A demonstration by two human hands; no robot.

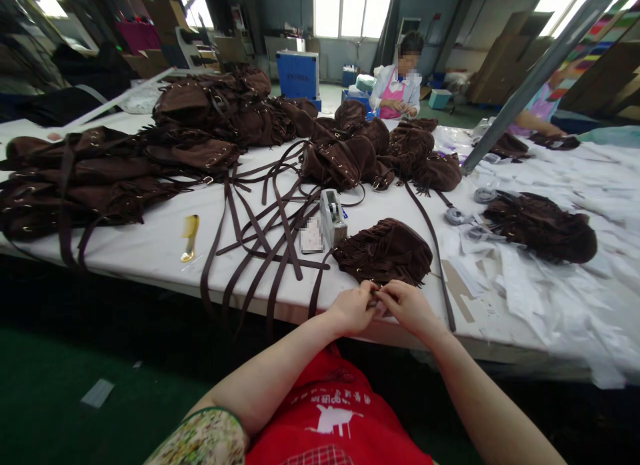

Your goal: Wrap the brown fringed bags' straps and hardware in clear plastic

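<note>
A dark brown fringed suede bag [384, 251] lies near the front edge of the white table [160, 238]. My left hand [353, 308] and my right hand [411, 307] meet at the bag's near edge. Both are closed in a pinch on a small part of the bag, which is too small to make out. A brown strap [431, 245] runs past the bag's right side and hangs over the table edge.
Several brown straps [270, 231] lie loose left of the bag, beside a tape dispenser [332, 216] and a yellow comb [190, 235]. Heaps of brown bags [100, 178] fill the left and back. White paper [565, 278] covers the right. A seated person [399, 85] works behind the table.
</note>
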